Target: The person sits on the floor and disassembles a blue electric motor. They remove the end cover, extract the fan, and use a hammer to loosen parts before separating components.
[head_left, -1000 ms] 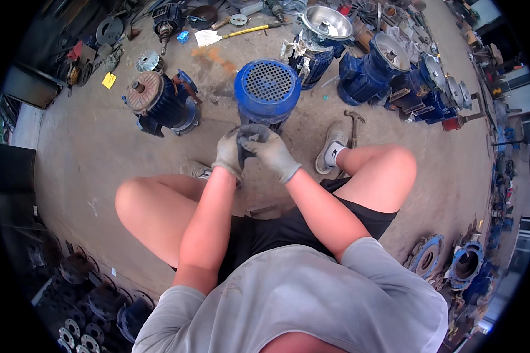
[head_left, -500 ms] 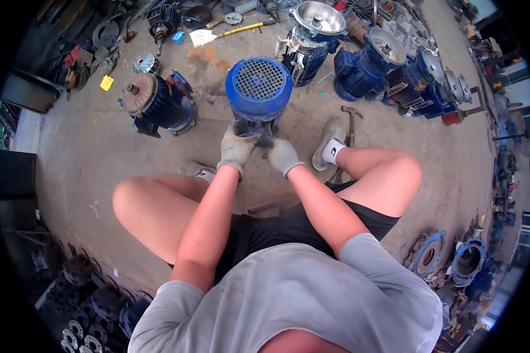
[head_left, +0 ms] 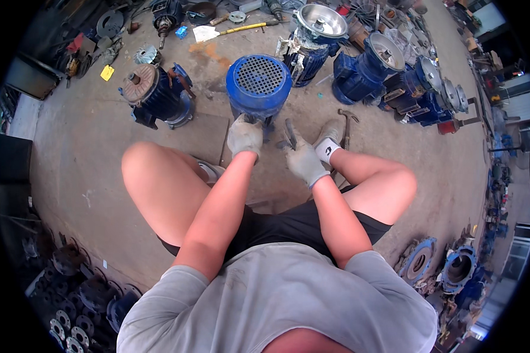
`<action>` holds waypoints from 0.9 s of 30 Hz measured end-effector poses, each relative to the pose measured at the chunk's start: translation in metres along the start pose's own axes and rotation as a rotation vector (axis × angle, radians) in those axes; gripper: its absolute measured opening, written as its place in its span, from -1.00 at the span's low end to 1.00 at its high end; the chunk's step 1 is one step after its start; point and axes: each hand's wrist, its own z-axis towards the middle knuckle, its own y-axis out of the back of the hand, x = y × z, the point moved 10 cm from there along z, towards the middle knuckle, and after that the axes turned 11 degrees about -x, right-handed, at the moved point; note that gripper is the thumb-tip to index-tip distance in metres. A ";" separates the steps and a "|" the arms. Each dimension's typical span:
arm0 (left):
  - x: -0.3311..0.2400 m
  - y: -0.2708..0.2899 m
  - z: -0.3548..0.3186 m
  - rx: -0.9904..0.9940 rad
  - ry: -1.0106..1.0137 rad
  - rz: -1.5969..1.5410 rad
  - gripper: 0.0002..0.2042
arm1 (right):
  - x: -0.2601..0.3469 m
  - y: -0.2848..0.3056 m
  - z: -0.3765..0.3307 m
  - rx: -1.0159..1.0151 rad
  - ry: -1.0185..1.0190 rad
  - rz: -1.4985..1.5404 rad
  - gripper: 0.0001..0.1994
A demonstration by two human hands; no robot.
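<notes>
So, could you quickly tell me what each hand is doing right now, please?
Left hand: gloved, resting on the blue motor; grip cannot be told.
Right hand: gloved, closed on a dark tool.

A motor repair workshop: blue electric motors (head_left: 365, 70) crowd the stained concrete floor (head_left: 88, 153) from twelve to two o'clock, a hammer (head_left: 346, 123) lies near them, and metal flanges (head_left: 70, 306) pile up at seven o'clock.

Blue motor cover (head_left: 258, 81) — perforated painted metal; gloves (head_left: 245, 135) — grey cloth; floor (head_left: 94, 153) rough concrete.
</notes>
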 end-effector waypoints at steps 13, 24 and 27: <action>0.043 -0.075 -0.011 0.558 0.563 -1.012 -0.81 | 0.001 0.012 -0.044 -0.076 -0.039 0.420 -0.41; 0.003 -0.014 0.017 0.139 -0.018 -0.047 -0.57 | -0.003 0.003 -0.032 -0.105 -0.012 0.250 -0.46; 0.020 -0.024 0.022 0.028 -0.040 -0.096 -0.60 | 0.001 -0.002 -0.034 -0.091 -0.042 0.332 -0.46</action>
